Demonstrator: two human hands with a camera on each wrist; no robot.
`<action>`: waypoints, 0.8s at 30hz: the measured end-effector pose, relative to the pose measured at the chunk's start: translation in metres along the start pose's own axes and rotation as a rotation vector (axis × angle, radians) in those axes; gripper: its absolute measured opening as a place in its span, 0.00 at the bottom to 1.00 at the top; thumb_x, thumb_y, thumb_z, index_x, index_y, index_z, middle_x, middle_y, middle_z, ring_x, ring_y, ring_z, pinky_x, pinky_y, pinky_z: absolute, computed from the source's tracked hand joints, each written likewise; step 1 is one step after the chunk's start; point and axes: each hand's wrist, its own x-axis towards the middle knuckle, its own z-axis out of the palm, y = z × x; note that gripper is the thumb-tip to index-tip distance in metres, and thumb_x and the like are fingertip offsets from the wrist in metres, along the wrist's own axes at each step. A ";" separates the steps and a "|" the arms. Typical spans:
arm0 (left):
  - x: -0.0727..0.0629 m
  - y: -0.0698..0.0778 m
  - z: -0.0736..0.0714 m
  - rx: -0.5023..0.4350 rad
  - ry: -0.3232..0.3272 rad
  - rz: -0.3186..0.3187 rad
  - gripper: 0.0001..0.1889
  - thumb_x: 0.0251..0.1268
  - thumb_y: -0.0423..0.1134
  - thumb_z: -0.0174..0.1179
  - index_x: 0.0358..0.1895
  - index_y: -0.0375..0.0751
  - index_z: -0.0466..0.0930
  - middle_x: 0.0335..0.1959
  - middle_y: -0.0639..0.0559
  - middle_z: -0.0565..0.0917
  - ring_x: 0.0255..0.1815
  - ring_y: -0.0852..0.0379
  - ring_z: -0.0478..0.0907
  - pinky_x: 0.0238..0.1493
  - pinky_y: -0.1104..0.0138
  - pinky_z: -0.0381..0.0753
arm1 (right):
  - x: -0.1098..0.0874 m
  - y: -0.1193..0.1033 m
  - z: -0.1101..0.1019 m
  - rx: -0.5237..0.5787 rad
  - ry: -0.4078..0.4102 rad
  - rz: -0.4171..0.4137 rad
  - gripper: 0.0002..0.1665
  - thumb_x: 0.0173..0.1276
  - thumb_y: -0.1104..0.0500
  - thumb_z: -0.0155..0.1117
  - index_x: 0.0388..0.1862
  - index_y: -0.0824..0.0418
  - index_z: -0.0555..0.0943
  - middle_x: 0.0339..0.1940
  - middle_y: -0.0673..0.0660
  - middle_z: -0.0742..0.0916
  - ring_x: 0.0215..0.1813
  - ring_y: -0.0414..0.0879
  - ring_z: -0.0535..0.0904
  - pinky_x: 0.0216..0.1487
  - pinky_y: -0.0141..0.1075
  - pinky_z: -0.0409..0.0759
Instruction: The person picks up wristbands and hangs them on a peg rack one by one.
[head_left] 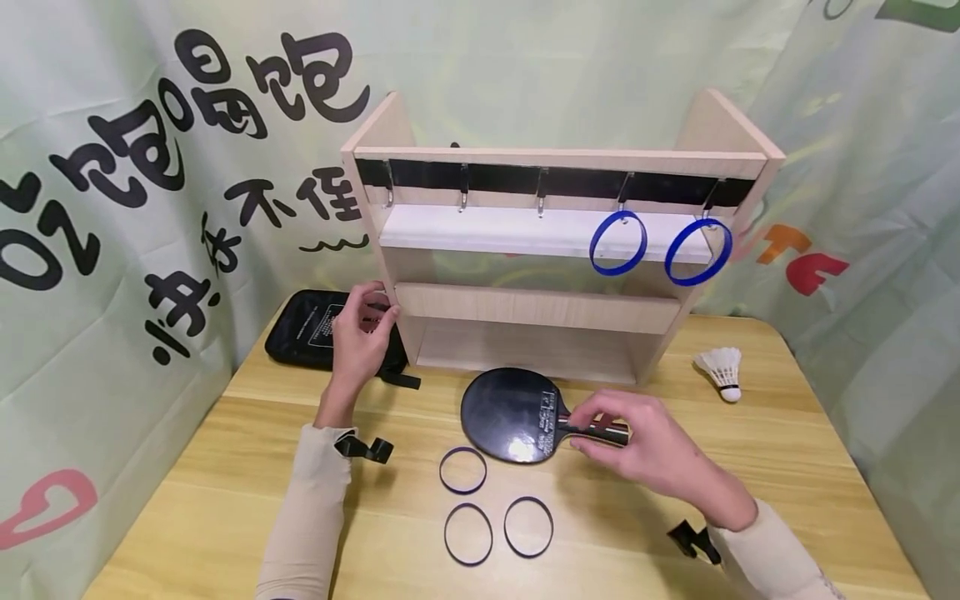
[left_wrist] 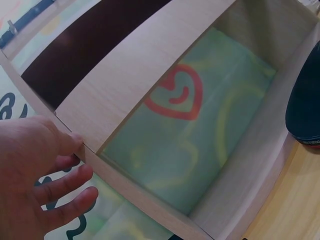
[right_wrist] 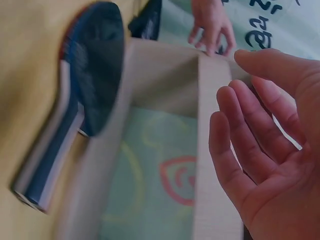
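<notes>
My left hand (head_left: 364, 333) is at the left side panel of a pale wooden rack (head_left: 536, 304). In the left wrist view a fingertip meets the panel's edge, while the other fingers hang loosely beside it. Over the handle of a black table tennis paddle (head_left: 510, 417) is my right hand (head_left: 637, 442), its fingers loosely bent. The right wrist view shows that hand holding nothing, apart from the paddle (right_wrist: 97, 70). The paddle lies in front of the rack. Two blue rings (head_left: 644, 242) (head_left: 730, 250) hang from the rack's right hooks.
Three thin dark rings (head_left: 486, 471) (head_left: 491, 536) (head_left: 552, 525) lie on the wooden table (head_left: 405, 525) in front of the paddle. A black zip case (head_left: 300, 329) is behind my left hand. To the right sits a white shuttlecock (head_left: 722, 371). Printed cloth (head_left: 225, 158) surrounds the table.
</notes>
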 end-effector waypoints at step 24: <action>0.001 -0.001 0.001 -0.006 0.001 -0.029 0.20 0.73 0.30 0.71 0.65 0.38 0.81 0.50 0.35 0.90 0.40 0.47 0.86 0.42 0.82 0.79 | -0.037 0.013 0.068 0.125 -0.277 0.212 0.08 0.71 0.65 0.76 0.40 0.52 0.88 0.38 0.42 0.90 0.40 0.28 0.82 0.44 0.31 0.88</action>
